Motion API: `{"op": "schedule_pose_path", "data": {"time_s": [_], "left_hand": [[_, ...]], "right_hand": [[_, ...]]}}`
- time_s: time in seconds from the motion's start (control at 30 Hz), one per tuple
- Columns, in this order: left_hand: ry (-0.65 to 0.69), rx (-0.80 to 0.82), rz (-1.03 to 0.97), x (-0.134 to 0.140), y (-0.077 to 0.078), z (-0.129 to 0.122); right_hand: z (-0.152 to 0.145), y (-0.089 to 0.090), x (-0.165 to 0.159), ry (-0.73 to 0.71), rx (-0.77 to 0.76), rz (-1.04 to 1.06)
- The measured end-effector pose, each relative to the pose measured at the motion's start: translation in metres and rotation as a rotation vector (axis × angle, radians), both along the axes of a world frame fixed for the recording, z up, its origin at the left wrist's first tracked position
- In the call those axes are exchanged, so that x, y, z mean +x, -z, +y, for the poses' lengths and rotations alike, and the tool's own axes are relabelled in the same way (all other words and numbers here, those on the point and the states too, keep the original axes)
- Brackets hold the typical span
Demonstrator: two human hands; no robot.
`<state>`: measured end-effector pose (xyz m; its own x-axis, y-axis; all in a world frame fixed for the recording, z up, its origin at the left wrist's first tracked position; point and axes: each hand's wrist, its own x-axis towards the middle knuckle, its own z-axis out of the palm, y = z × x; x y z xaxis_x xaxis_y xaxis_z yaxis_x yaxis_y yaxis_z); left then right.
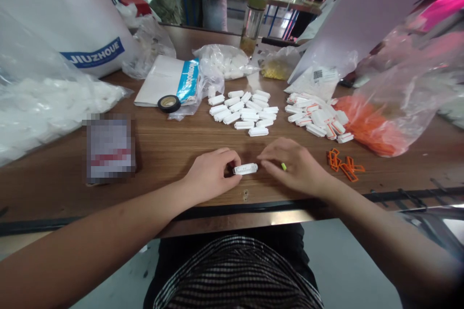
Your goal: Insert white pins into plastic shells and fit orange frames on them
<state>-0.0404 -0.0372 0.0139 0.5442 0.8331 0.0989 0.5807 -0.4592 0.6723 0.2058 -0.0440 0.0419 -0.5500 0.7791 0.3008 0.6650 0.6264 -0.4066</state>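
Observation:
My left hand (213, 174) pinches a small white plastic part (245, 169) by its left end, just above the table near the front edge. The part is long and narrow, with rows of tiny holes along its face. Close to its right end is my right hand (292, 166), thumb and fingers curled together. A small yellow-green piece (283, 166) shows at that hand; whatever else the fingers hold is hidden. Beyond both hands lies a pile of similar white parts (250, 111). To its right is a second pile of white parts (315, 116), some with orange strips.
Loose orange frames (348, 169) lie right of my right hand, before a bag of orange pieces (377, 125). Black tape (169, 103) rests on a booklet (159, 79). Bags of white parts (47, 111) fill the left. A bottle (253, 24) stands behind.

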Motion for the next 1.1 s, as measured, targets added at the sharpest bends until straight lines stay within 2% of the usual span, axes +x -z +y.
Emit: {"op": "schedule_pose_path", "data": {"time_s": [0.07,0.2,0.27,0.4,0.57,0.8,1.1], "left_hand": [[0.002,-0.009,0.011,0.001,-0.002,0.0],[0.002,-0.025,0.021,0.001,-0.002,0.0],[0.003,-0.02,0.02,0.0,-0.001,0.0],[0.005,-0.013,0.019,-0.001,0.001,0.0],[0.008,-0.014,0.017,0.0,0.0,0.001],[0.009,-0.02,0.023,0.0,-0.001,0.001],[0.011,-0.018,0.011,0.0,0.001,0.002]], "right_hand": [[0.015,-0.001,0.021,0.163,-0.03,0.038],[0.048,0.0,0.066,0.55,-0.16,-0.199],[0.057,0.003,0.08,0.632,-0.262,-0.259],[0.06,0.007,0.085,0.633,-0.37,-0.212],[0.056,0.011,0.08,0.595,-0.312,-0.239],[0.059,0.01,0.087,0.687,-0.274,-0.363],[0.058,0.016,0.11,0.675,-0.348,-0.189]]}}
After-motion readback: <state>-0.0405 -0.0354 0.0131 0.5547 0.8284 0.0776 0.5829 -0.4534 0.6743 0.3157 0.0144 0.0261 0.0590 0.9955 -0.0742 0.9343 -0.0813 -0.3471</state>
